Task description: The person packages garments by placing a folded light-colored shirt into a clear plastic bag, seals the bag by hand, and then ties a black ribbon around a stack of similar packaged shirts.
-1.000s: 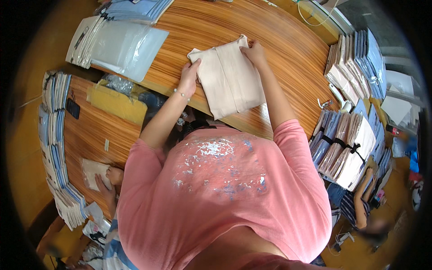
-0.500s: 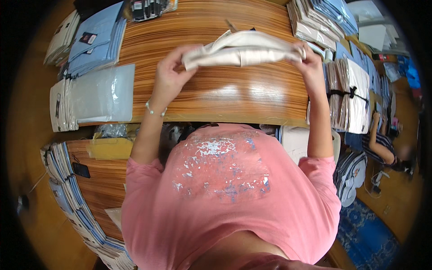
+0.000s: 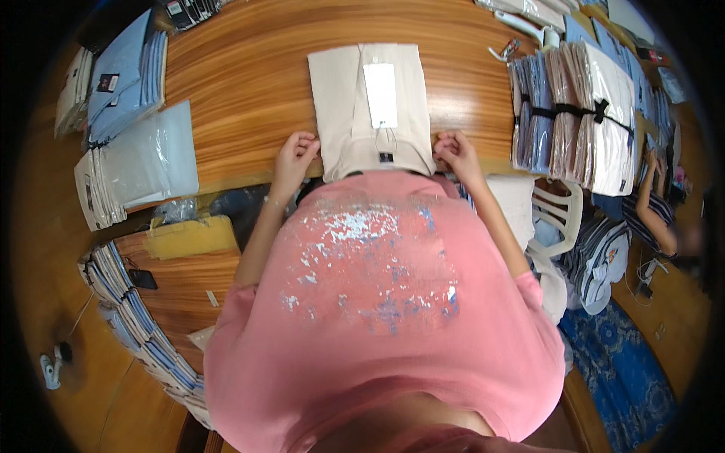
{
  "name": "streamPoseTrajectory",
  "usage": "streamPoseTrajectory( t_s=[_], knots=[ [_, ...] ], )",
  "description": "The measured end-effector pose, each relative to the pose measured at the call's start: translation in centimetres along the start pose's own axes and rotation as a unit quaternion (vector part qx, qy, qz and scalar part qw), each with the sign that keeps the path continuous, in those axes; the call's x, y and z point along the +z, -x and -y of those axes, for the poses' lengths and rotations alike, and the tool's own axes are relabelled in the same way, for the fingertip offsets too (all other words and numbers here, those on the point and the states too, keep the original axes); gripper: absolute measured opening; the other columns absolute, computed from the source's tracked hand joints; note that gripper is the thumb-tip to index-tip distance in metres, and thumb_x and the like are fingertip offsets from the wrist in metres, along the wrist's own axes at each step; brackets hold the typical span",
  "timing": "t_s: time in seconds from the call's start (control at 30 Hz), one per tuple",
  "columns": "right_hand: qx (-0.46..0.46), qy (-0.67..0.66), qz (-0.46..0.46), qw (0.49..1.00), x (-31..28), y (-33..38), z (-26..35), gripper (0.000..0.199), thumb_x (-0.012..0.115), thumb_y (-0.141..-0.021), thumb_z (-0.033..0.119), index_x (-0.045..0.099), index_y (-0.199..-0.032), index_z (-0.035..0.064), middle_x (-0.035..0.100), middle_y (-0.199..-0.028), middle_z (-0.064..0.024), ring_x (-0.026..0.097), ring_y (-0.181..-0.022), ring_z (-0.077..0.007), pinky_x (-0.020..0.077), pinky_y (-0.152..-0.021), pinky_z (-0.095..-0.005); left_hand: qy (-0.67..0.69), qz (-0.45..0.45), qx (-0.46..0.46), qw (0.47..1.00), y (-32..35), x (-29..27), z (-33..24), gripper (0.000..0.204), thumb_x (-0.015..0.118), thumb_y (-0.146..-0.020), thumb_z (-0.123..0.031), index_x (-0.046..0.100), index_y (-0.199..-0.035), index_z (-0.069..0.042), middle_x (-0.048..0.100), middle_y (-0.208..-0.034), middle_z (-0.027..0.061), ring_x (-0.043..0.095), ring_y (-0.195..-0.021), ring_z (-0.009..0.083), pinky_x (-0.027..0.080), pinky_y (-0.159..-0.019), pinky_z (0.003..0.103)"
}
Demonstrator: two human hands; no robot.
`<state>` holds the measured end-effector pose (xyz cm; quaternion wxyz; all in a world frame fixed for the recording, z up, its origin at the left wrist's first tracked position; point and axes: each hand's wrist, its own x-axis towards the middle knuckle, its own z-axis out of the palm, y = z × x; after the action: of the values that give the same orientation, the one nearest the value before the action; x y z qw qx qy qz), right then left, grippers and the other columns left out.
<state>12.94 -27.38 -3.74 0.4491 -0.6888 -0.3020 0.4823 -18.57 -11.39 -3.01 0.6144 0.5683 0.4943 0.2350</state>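
Note:
A folded beige shirt (image 3: pixel 343 98) lies flat on the table in front of me, its neck end against my body. On top of it rests a white hang tag (image 3: pixel 381 94) on a thin string, and a small dark label (image 3: pixel 386 157) shows at the neck. My left hand (image 3: pixel 298 157) is at the shirt's left edge, fingers curled and pinched together. At the opposite edge, my right hand (image 3: pixel 458 156) has its thumb and fingers drawn together. Both sets of fingertips touch the fabric's sides; how much cloth is between them is hard to see.
Blue folded shirts (image 3: pixel 121 75) and clear plastic bags (image 3: pixel 155 158) are stacked at left. A tied bundle of bagged garments (image 3: pixel 574 113) stands at right, near a white-handled tool (image 3: pixel 521 26). Another person's arm (image 3: pixel 646 185) shows at far right, beyond a white chair (image 3: pixel 563 219).
Half a second ago both hands held the shirt up, bunched, over the table. It now lies flat and closer to me, and my hands have come down and nearer together.

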Motion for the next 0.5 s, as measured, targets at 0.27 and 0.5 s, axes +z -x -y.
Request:
streamPoseTrajectory(
  t_s=[0.27, 0.5],
  knots=[
    [0.189, -0.038, 0.114, 0.974, -0.2, -0.6, 0.8, 0.009, 0.065, -0.080, 0.002, 0.057, -0.085, 0.0033, 0.055, -0.067, 0.0019, 0.049, -0.058, -0.0045, 0.0385, -0.049, -0.0192, 0.001, 0.133, -0.183, 0.974, 1.1, 0.6, 0.4, 0.011, 0.066, -0.081, -0.008, 0.058, -0.082, 0.000, 0.064, -0.071, 0.0034, 0.056, -0.063, 0.0063, 0.044, -0.058, 0.019],
    [0.180, -0.037, 0.150, 0.972, 0.1, 0.5, 1.5, 0.011, 0.062, -0.083, 0.002, 0.059, -0.093, -0.0003, 0.058, -0.071, 0.0005, 0.049, -0.059, -0.0045, 0.0404, -0.054, -0.0196, 0.079, 0.143, -0.114, 0.980, 2.3, 0.8, 3.0, 0.018, 0.062, -0.083, -0.005, 0.052, -0.098, 0.001, 0.066, -0.080, 0.0062, 0.058, -0.071, 0.0071, 0.045, -0.063, 0.021]
  ],
)
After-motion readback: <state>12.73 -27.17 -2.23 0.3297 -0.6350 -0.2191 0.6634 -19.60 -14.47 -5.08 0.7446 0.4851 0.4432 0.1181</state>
